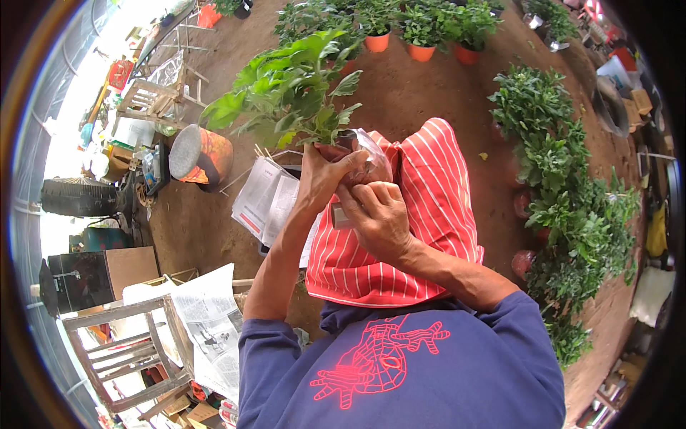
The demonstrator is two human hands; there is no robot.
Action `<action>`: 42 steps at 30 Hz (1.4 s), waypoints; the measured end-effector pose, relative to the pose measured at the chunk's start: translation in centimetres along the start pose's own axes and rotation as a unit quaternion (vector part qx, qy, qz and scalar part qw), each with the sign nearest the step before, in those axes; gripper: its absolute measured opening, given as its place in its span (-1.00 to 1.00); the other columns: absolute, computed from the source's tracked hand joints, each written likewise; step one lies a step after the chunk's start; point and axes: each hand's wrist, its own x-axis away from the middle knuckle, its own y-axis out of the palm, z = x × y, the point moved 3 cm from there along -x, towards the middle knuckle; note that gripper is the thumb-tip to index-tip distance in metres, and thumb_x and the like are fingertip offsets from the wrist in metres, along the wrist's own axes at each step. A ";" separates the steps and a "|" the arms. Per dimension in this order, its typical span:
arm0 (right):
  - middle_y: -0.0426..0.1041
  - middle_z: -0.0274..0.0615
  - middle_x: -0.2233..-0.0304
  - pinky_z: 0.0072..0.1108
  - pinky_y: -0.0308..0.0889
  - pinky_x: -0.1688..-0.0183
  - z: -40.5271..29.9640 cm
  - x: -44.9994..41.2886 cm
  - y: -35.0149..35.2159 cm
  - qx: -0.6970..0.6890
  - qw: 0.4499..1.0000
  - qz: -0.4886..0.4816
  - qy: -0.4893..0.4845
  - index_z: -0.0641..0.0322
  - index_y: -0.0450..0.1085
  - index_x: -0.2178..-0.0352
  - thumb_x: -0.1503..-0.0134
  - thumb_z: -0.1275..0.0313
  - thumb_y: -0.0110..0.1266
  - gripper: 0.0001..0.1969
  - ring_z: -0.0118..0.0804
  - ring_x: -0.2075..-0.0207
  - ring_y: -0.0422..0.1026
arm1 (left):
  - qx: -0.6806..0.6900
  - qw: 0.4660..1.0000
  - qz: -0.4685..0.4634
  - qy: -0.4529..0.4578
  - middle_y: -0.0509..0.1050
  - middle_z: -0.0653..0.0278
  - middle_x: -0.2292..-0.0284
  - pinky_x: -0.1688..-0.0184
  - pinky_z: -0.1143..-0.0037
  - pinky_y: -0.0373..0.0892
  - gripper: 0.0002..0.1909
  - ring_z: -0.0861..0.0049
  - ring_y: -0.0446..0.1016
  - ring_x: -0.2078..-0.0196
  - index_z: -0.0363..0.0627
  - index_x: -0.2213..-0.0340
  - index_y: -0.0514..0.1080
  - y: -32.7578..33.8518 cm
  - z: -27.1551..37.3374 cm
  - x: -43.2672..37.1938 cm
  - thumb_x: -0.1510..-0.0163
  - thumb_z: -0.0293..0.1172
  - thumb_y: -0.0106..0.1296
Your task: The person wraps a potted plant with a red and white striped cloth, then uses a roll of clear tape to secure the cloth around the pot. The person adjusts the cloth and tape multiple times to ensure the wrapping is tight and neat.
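Observation:
A leafy green potted plant [289,91] lies tilted over my lap, its foliage pointing away to the upper left. Its reddish pot, wrapped in shiny clear plastic film [375,155], is gripped near the rim by my left hand [327,169]. My right hand [380,220] presses curled fingers against the lower side of the wrapped pot. A pale roll, apparently adhesive tape [340,216], sticks out from beneath those fingers. Red striped cloth [429,214] covers my lap below both hands.
Printed newspaper sheets [262,198] lie left of my knees, beside an upholstered round stool [201,155]. Orange-potted plants [420,51] stand ahead; a row of wrapped plants [552,161] runs along the right. A wooden chair [134,348] and black fan [80,197] are at left.

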 end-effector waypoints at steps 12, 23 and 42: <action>0.34 -0.04 -0.09 -0.34 0.42 -0.12 1.6 6.0 -1.1 -0.320 0.887 0.071 0.324 0.42 0.17 -0.29 -0.21 0.29 0.29 -0.27 -0.23 -0.03 0.46 | 0.147 0.987 0.062 0.008 0.65 0.24 0.43 0.30 0.54 0.46 -0.75 0.58 0.58 0.41 -0.31 0.32 0.63 0.2 -0.7 -1.0 -0.02 -0.40 0.43; 0.57 -0.26 0.13 -0.37 0.36 -0.14 4.5 7.0 5.0 -0.670 0.527 -0.002 0.523 0.19 0.40 -0.01 -0.18 0.34 0.35 -0.58 -0.39 0.02 0.52 | 0.371 0.923 0.098 -0.037 0.64 0.27 0.28 0.11 0.54 0.49 -0.85 0.58 0.59 0.24 -0.21 0.22 0.57 -2.3 -4.1 -0.4 -0.17 -0.46 0.27; 0.51 -0.26 0.33 -0.44 0.53 0.22 0.4 3.2 -0.7 -0.698 0.518 0.014 0.495 0.15 0.37 0.17 -0.08 0.53 0.35 -0.68 -0.35 0.32 0.56 | 0.549 0.829 0.098 -0.044 0.63 0.25 0.12 -0.01 0.16 0.58 -0.75 0.28 0.63 0.09 0.03 0.08 0.50 -4.8 -7.9 1.6 -0.35 -0.14 0.04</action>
